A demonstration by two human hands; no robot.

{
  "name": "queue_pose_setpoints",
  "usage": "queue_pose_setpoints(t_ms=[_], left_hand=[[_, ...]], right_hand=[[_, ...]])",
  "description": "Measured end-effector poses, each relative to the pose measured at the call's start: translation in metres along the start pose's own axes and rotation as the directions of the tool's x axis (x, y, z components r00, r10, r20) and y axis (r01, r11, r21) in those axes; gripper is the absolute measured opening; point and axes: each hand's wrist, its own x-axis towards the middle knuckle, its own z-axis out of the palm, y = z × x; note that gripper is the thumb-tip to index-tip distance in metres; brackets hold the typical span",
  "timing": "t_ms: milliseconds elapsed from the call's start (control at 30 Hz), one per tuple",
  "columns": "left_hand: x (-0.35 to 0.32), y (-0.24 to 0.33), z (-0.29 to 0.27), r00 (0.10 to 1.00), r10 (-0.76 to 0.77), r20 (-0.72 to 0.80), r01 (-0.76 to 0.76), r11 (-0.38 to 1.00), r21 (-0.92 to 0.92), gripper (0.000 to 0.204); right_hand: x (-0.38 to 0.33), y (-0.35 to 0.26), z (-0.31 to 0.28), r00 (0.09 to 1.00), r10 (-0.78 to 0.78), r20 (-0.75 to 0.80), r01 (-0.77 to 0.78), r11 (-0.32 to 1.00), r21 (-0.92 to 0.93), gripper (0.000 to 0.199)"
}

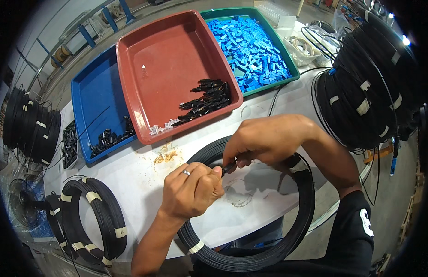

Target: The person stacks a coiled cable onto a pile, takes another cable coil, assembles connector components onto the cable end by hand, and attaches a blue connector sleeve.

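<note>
Both my hands meet over a big coil of black cable [305, 203] bound with pale tape, which lies at the table's near edge and partly overhangs it. My left hand [190, 191], with a ring on one finger, is closed around one end of a small black connector piece [229, 167]. From the other side, the fingers of my right hand [265, 141] pinch the same piece. Only a short part of it shows between the fingertips, so its exact form is hidden.
Beyond my hands stand a red tray [165, 55] with black and clear small parts, a blue tray [91, 87] with black parts, and a green tray [295, 69] of blue connector parts. Cable coils [101, 198] lie left; a tall coil stack [361, 87] stands right.
</note>
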Motion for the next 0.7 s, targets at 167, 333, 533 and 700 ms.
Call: queue_pose_setpoints(t_ms=[167, 333, 533, 700], left_hand=[[0.006, -0.008, -0.003, 1.000, 0.017, 0.007, -0.017, 0.999, 0.045, 0.021], [0.019, -0.035, -0.004, 0.985, 0.163, -0.062, -0.160, 0.986, 0.055, 0.027], [0.030, -0.065, -0.004, 0.981, 0.187, -0.054, -0.188, 0.982, -0.018, 0.026], [0.038, -0.077, 0.002, 0.982, 0.164, -0.095, -0.169, 0.984, -0.049, 0.033]], right_hand=[[0.023, 0.009, -0.021, 0.963, 0.029, 0.268, -0.071, 0.986, 0.148, 0.024], [0.050, 0.031, -0.040, 0.859, -0.008, 0.511, -0.216, 0.900, 0.378, 0.035], [0.070, 0.060, -0.058, 0.730, -0.165, 0.663, -0.231, 0.853, 0.467, 0.041], [0.072, 0.074, -0.045, 0.766, -0.264, 0.586, -0.259, 0.708, 0.657, 0.040]])
